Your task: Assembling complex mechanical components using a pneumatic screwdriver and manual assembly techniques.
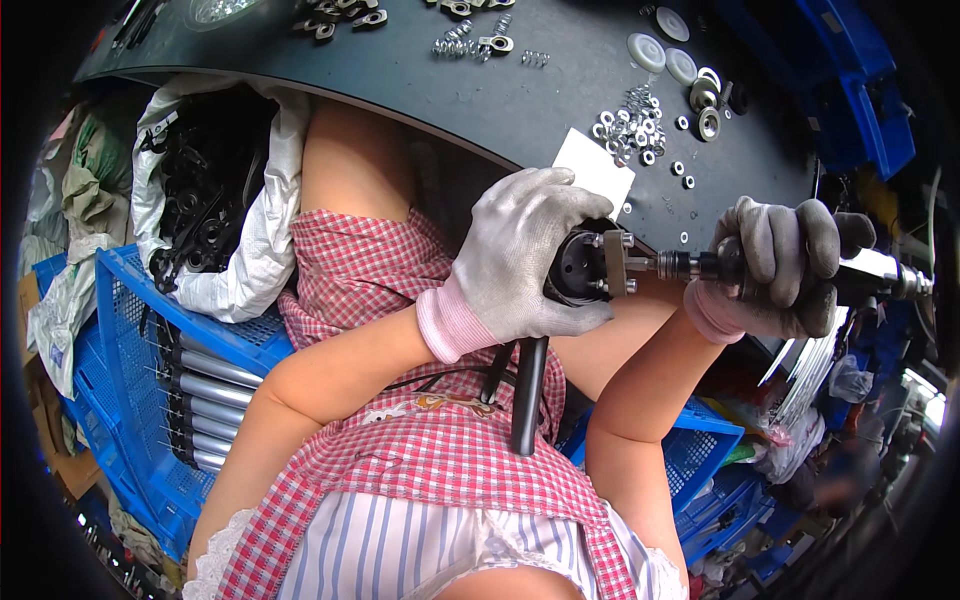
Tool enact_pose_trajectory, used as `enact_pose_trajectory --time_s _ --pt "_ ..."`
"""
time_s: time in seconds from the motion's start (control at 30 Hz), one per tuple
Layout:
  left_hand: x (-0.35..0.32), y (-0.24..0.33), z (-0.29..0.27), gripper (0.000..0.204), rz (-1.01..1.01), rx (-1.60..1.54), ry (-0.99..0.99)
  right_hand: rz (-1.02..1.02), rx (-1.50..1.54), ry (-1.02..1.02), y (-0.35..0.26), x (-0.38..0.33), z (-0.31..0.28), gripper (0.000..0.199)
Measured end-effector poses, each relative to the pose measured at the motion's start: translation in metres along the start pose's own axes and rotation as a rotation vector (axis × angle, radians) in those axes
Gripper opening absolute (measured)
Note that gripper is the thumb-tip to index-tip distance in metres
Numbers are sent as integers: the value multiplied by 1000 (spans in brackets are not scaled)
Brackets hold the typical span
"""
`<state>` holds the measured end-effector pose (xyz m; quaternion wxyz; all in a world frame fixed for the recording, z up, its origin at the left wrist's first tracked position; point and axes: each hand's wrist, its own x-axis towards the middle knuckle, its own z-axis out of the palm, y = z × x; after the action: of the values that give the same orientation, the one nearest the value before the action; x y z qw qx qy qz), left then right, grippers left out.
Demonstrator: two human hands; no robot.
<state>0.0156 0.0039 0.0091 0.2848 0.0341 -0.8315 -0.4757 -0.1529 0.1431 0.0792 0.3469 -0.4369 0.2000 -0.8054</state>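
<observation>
My left hand (525, 245), in a pale glove with a pink cuff, is closed around a black round housing (573, 268). Black legs or tubes (529, 400) hang below it over my lap. On the housing's right side sits a small metal bracket (615, 264) with bolts at its corners. Wrapped in my gloved right hand (780, 260) is a driver tool (722, 266), held level. Its bit (640, 264) points left and meets the bracket, though the exact contact point is too small to tell.
Nuts (630, 128), springs (455, 45), white plastic discs (647, 52) and a white card (594, 168) lie on the dark table (400, 85). Black parts fill a white sack (215, 190) at left. Blue crates hold silver tubes (215, 405). Blue bins (840, 90) stand at far right.
</observation>
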Motion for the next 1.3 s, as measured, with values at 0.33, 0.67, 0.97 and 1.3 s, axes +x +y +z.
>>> enact_pose_trajectory --time_s 0.33,0.67,0.97,1.3 --pt "2 -8 5 73 67 -94 57 -96 -234 -65 10 22 38 63" --pt "2 -7 4 67 100 -86 90 14 -685 197 28 21 71 60" --pt "6 -9 9 65 116 -124 121 31 -537 348 32 29 86 62" --pt "-5 -8 11 71 51 3 125 -30 -516 223 38 19 81 34"
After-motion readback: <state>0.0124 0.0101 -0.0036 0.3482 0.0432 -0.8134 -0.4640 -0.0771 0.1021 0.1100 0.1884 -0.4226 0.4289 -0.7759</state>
